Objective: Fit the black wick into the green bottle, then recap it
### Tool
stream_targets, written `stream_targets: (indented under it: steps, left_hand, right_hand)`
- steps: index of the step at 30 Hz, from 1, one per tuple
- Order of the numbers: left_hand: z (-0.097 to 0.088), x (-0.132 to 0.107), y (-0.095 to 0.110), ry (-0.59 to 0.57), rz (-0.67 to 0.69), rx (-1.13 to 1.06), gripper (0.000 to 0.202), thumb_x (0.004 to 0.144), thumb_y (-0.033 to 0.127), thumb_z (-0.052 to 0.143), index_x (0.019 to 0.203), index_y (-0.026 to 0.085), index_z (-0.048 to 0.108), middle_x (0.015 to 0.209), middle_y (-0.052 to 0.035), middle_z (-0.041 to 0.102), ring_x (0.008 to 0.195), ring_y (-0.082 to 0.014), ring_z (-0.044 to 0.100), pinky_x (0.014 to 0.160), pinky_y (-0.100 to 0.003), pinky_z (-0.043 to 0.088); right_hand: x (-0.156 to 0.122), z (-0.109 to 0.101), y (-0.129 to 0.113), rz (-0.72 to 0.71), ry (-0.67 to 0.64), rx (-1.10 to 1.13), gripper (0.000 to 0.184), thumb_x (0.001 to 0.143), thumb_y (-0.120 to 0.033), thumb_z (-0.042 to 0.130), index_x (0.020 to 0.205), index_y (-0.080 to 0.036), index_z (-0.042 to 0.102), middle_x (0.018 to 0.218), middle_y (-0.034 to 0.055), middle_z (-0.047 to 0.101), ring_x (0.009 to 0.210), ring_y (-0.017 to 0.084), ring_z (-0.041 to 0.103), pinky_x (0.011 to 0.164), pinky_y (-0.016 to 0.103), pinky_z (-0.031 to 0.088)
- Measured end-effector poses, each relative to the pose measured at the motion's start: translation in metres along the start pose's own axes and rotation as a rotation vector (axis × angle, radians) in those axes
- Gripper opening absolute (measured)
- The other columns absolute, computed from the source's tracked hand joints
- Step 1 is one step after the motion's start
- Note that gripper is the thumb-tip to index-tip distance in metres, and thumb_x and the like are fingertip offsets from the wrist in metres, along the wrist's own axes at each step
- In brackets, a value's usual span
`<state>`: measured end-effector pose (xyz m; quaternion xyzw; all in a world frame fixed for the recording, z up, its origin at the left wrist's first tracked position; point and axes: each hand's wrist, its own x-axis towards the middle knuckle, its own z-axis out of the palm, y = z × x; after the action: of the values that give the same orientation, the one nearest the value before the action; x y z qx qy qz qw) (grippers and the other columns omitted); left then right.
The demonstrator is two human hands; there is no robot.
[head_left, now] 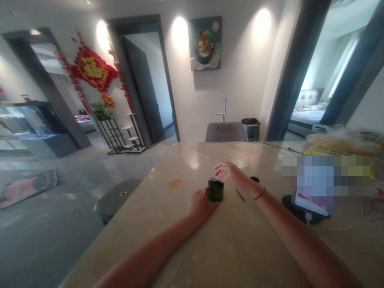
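Round patches of warm lamplight (180, 34) glow on the white wall at upper centre and show as pale glare on the polished stone tabletop (192, 160), while cool, bright light fills the doorway (339, 68) at upper right. Wide-angle distortion bends the door frame (295, 68) near the edges, the whole picture is slightly soft, the dark green jar (216, 190) included, and a coarse pixelated patch (327, 184) hides part of the right side.

A dark green jar (215, 190) stands upright on the pale marble tabletop (246, 244), and its glossy sides catch the light. Your left hand (200, 206) rests against the jar's lower side, fingers angled toward it. Your right hand (231, 175) reaches over from the other side, with its fingertips (216, 173) pinched together at the jar's top edge.
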<state>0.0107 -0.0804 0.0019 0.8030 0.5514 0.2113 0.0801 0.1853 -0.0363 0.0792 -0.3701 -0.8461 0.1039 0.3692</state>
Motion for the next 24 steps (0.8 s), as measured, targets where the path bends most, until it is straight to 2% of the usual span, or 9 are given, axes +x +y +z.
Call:
stream_targets:
  steps: [9, 16, 21, 24]
  left_hand:
    - [-0.001, 0.001, 0.001, -0.02, -0.019, 0.012, 0.043, 0.073, 0.043, 0.054, 0.108, 0.018, 0.047, 0.107, -0.009, 0.06, 0.102, -0.0238, 0.054, 0.09, -0.036, 0.039]
    - [-0.002, 0.0, 0.002, -0.014, -0.004, 0.008, 0.046, 0.074, 0.042, 0.053, 0.112, 0.017, 0.046, 0.108, -0.0098, 0.06, 0.103, -0.0245, 0.053, 0.09, -0.037, 0.039]
    - [-0.002, 0.0, 0.002, -0.013, -0.018, 0.014, 0.05, 0.073, 0.042, 0.054, 0.115, 0.017, 0.045, 0.109, -0.0105, 0.059, 0.104, -0.025, 0.053, 0.091, -0.037, 0.039]
    - [-0.002, 0.0, 0.002, -0.017, -0.022, 0.016, 0.05, 0.073, 0.043, 0.054, 0.115, 0.017, 0.045, 0.109, -0.0102, 0.059, 0.104, -0.0252, 0.053, 0.09, -0.037, 0.039]
  right_hand:
    - [0.0, 0.002, 0.003, 0.01, 0.023, 0.105, 0.008, 0.072, -0.022, 0.062, 0.073, -0.016, 0.067, 0.086, 0.0057, 0.067, 0.082, 0.015, 0.061, 0.081, 0.029, 0.045]
    - [-0.001, -0.001, 0.001, 0.038, -0.011, 0.136, 0.012, 0.073, -0.025, 0.061, 0.078, -0.016, 0.067, 0.088, 0.006, 0.068, 0.083, 0.015, 0.061, 0.081, 0.028, 0.045]
    - [0.001, -0.004, 0.017, 0.216, 0.072, 0.156, 0.021, 0.08, -0.028, 0.052, 0.086, -0.014, 0.066, 0.085, 0.0071, 0.068, 0.077, 0.015, 0.062, 0.072, 0.026, 0.047]
    - [0.0, -0.003, 0.034, 0.365, 0.052, 0.114, 0.024, 0.081, -0.027, 0.048, 0.089, -0.012, 0.065, 0.076, 0.0071, 0.068, 0.068, 0.014, 0.062, 0.066, 0.023, 0.046]
